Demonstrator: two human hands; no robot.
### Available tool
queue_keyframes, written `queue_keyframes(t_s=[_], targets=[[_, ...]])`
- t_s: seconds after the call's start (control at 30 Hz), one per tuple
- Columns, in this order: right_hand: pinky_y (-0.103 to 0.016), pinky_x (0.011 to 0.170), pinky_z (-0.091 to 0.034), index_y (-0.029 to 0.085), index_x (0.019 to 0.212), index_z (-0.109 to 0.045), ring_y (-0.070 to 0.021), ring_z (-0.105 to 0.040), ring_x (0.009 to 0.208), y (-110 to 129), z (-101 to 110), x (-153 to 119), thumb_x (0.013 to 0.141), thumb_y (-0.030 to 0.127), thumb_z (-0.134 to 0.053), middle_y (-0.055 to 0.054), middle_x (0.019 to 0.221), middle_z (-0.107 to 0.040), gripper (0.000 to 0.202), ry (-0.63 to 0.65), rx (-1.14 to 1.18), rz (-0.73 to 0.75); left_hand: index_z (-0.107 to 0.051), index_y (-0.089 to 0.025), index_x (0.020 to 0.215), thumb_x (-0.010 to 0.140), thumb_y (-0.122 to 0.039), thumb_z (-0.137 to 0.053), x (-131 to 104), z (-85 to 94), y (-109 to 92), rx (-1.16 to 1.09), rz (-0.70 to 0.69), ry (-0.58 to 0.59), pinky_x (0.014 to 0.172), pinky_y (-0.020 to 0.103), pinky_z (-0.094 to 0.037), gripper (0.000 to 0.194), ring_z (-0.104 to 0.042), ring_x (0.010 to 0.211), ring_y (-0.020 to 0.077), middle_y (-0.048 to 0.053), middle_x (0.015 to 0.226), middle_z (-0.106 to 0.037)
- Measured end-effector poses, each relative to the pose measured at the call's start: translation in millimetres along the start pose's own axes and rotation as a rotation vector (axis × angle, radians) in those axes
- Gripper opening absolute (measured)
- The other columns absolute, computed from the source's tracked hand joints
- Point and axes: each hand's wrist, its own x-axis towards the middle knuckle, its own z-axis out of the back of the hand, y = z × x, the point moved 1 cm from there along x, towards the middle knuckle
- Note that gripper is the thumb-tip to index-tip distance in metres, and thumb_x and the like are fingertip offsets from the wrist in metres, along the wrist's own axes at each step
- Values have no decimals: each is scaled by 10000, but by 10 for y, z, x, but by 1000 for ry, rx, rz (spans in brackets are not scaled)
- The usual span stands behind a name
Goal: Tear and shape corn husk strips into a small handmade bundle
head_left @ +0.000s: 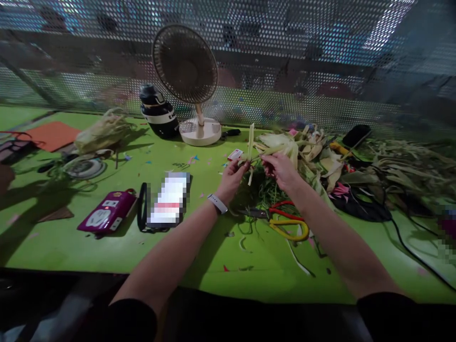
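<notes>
Pinched in my left hand [233,176] is a pale green corn husk strip [251,138], standing upright above the fingers with a short end hanging below. My right hand [280,170] is close on the right, its fingers closed on a strip end that runs across to the left hand. Just behind and right of it lies a heap of corn husks [280,141]. Under my hands are thin green shreds [265,190]. Scissors [289,229] with red and yellow handles lie below, near my right forearm.
A fan [200,132] and a black bottle [160,116] stand at the back, before a perforated metal screen [256,61]. Left lie a phone [170,199], a purple device [107,213] and a husk bundle [103,130]. A black cable [409,242] runs along the right. Another person's hand [5,178] shows at the left edge.
</notes>
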Motion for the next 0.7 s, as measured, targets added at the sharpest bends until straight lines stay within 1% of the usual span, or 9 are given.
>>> queue_keyframes(t_s=[0.13,0.27,0.43,0.57,0.7], targets=[[-180,344,-238,180,584,-477,-33,-389,361,-27,5,11,632,260,-666,78,470,-482,211,-8,14,0,-667,-194,802,693,-242,-732,-29,-23,-36,28,-3,-4,739,231,-429,136,-563,685,76,-21,753,-647],[-174,339,-246,180,591,-486,-38,-413,362,-49,21,29,635,260,-655,71,484,-509,192,-12,14,-7,-665,-196,783,690,-234,-736,-29,-24,-61,54,-42,-5,748,228,-425,123,-562,698,84,-23,744,-641],[-172,329,-233,173,583,-495,-45,-428,348,-47,25,19,648,279,-658,60,478,-525,205,2,1,-12,-668,-196,802,684,-266,-742,-13,-2,-51,66,-69,2,748,220,-427,156,-558,711,86,-22,759,-645],[-175,322,-228,160,597,-546,-38,-383,317,-29,11,-12,662,309,-659,70,426,-481,197,18,-7,-36,-665,-195,804,672,-303,-747,-12,7,-44,86,-88,10,745,219,-434,189,-557,713,87,-23,758,-649],[-175,320,-228,155,597,-565,-33,-360,307,-21,-5,-35,658,354,-673,73,410,-464,234,22,-20,-25,-663,-197,801,656,-319,-756,-16,15,-40,80,-72,-8,746,220,-435,211,-561,707,85,-28,748,-650]])
